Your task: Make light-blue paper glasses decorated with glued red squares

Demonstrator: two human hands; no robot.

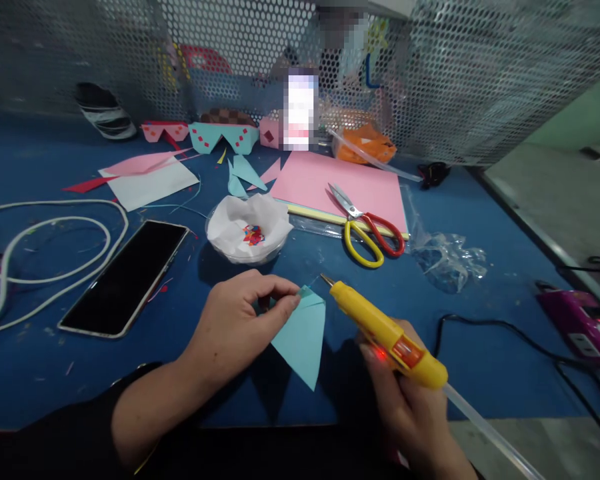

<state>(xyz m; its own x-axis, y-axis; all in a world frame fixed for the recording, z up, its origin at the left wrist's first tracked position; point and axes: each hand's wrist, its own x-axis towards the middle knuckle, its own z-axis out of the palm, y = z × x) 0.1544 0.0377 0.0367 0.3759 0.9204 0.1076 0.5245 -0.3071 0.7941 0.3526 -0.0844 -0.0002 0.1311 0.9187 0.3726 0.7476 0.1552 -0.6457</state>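
Note:
My left hand (240, 327) pinches the top edge of a folded light-blue piece of paper (303, 337), which hangs down to a point above the table. In my right hand (405, 400) is a yellow glue gun (380, 327) with a lit red light and a clear glue stick (490, 430) sticking out of its back. The gun's nozzle sits just right of the paper's top edge, apart from it. Beyond my left hand stands a clear bowl (247, 233) lined with white paper, holding small coloured paper bits.
Red-and-yellow-handled scissors (367, 230) lie on pink paper sheets (350, 183). At left are a phone (125, 277) and a white cable (50, 220). Paper masks (223, 137) stand by the perforated metal screen (250, 40). A purple power strip (580, 327) and black cord are at right.

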